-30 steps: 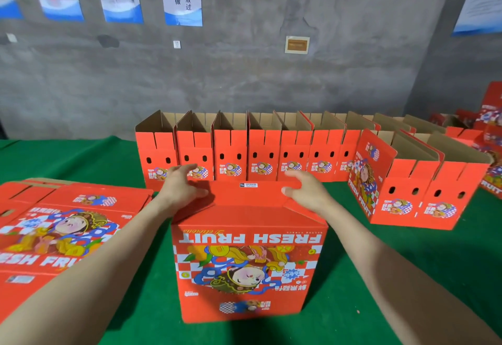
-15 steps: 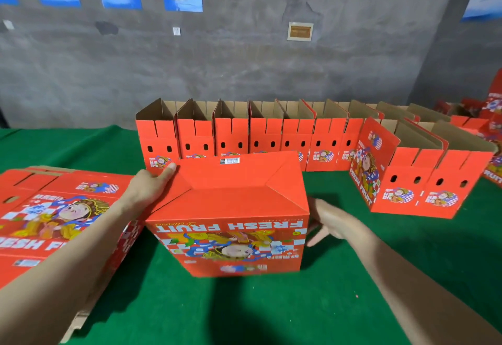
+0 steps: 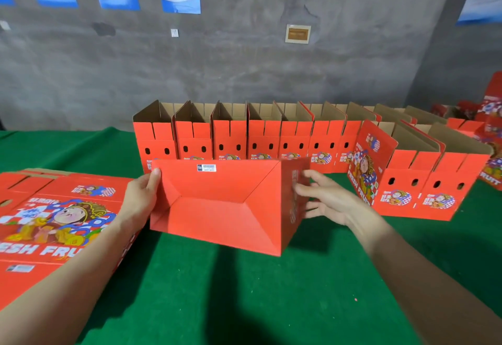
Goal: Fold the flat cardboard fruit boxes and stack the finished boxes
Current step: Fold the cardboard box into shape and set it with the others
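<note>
A folded red fruit box (image 3: pixel 225 206) is tipped over above the green table, its closed bottom with the diagonal fold lines facing me. My left hand (image 3: pixel 141 198) lies against its left end, thumb on the front edge. My right hand (image 3: pixel 326 198) has spread, straight fingers against the box's right end. To the left lies a stack of flat printed red boxes (image 3: pixel 54 217). A row of finished open-topped boxes (image 3: pixel 244 138) stands behind, along the table's far side.
Two more open boxes (image 3: pixel 423 184) stand at the right, angled toward me. More red boxes (image 3: pixel 489 127) pile up at the far right edge. The green table cloth (image 3: pixel 244 290) shows in front of me. A grey wall with posters stands behind.
The box has been turned away from me: a second ago its printed front faced me, now its folded bottom does. Both hands moved from its top to its two ends.
</note>
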A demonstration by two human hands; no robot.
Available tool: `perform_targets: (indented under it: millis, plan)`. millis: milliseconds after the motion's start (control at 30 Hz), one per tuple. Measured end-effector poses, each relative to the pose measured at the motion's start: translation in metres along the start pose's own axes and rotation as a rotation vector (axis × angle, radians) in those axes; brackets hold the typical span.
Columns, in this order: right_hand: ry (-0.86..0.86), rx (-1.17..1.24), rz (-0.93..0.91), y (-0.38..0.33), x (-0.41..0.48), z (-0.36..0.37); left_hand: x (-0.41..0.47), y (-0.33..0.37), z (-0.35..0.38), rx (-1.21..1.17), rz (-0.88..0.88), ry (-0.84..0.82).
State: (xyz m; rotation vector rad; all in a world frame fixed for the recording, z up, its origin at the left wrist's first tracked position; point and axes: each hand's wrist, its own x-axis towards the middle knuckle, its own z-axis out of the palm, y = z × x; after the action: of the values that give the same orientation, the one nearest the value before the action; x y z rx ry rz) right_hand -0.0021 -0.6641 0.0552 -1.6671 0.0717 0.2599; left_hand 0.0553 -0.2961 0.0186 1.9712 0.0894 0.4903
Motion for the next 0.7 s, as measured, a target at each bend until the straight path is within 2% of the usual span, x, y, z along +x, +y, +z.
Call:
perform_targets:
  millis: [67, 133, 233, 300, 400, 467, 600, 700]
  plan:
    - [0.111, -0.087, -0.079, -0.001, -0.002, 0.011, 0.0, -0.002, 0.009, 0.021, 0.013, -0.069]
    - [0.271, -0.276, -0.248, 0.0, -0.005, 0.026, -0.003, 0.001, 0.019, 0.017, -0.007, -0.124]
    - [0.426, -0.596, -0.444, 0.005, -0.007, 0.047, -0.012, 0.011, 0.036, 0.046, -0.096, -0.068]
    - [0.503, -0.749, -0.46, 0.011, -0.007, 0.056, -0.021, 0.018, 0.046, 0.04, -0.098, -0.099]
    - [0.599, -0.934, -0.453, 0.03, 0.0, 0.065, -0.04, 0.03, 0.06, -0.025, -0.087, -0.235]
    - [0.611, -1.035, -0.447, 0.049, 0.004, 0.068, -0.05, 0.038, 0.066, -0.082, -0.077, -0.301]
    - [0.515, -1.18, -0.351, 0.092, 0.007, 0.075, -0.063, 0.054, 0.075, -0.164, -0.097, -0.41]
    - [0.512, -1.202, -0.414, 0.111, 0.003, 0.09, -0.068, 0.064, 0.081, -0.202, -0.097, -0.459]
